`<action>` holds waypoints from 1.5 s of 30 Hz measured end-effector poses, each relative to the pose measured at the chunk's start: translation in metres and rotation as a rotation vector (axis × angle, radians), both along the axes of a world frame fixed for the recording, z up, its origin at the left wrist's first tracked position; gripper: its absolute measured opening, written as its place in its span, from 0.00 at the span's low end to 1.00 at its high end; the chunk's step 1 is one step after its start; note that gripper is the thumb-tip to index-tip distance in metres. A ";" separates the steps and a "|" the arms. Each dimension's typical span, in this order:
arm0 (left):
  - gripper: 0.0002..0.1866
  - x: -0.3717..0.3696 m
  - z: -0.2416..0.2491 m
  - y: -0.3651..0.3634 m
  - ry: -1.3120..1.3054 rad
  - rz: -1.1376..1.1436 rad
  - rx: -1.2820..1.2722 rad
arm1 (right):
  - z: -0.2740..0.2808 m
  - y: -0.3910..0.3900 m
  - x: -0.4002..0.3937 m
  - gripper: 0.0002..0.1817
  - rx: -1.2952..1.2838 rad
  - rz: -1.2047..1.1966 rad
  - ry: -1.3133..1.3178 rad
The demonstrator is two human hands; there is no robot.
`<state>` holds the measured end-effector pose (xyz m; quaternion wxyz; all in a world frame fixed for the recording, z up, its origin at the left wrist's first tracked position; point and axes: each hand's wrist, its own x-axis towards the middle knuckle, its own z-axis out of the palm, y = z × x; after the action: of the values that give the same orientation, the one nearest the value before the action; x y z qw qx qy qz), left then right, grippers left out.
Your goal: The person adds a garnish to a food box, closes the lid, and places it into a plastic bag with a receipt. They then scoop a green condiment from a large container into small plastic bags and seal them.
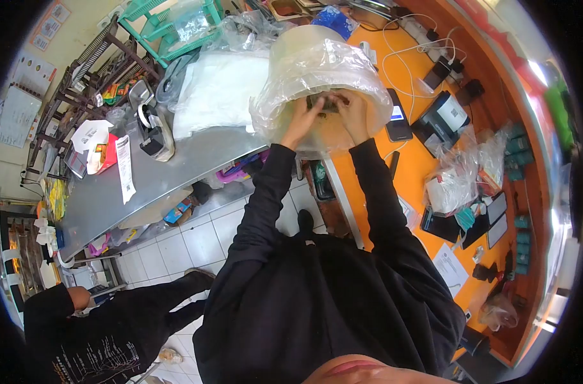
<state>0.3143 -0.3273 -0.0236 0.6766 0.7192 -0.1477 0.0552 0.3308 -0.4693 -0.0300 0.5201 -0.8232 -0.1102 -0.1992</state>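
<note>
Both my hands reach into the open mouth of a large translucent container [298, 54] wrapped in clear plastic. It lies where the metal table meets the orange counter. My left hand [303, 120] is at the left inside the opening, and my right hand [351, 115] is at the right. Between them is a small dark thing [323, 101] that I cannot make out; the fingers of both hands are curled around it. White plastic sheets [218, 89] lie just left of the container.
On the metal table [195, 153] are a tape dispenser [153, 131] and a red-and-white packet [102, 153]. The orange counter [374, 185] bears a phone [399, 118], cables, a black device [442, 121] and plastic bags. Another person [105, 333] in black is at the lower left.
</note>
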 end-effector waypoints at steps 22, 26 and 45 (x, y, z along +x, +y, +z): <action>0.07 -0.072 0.026 0.020 0.009 0.046 -0.177 | 0.031 -0.009 -0.089 0.07 0.375 0.183 0.262; 0.03 -0.109 0.047 0.061 -0.269 0.125 0.178 | 0.081 0.031 -0.131 0.14 0.367 0.305 0.183; 0.03 -0.282 0.092 0.416 -0.171 0.226 0.462 | 0.103 0.369 -0.186 0.04 -0.071 1.049 0.031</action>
<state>0.0321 0.0886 0.0682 0.4693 0.8592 -0.1318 0.1556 0.1447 -0.1003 0.0734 0.5232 -0.6774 -0.5065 0.1041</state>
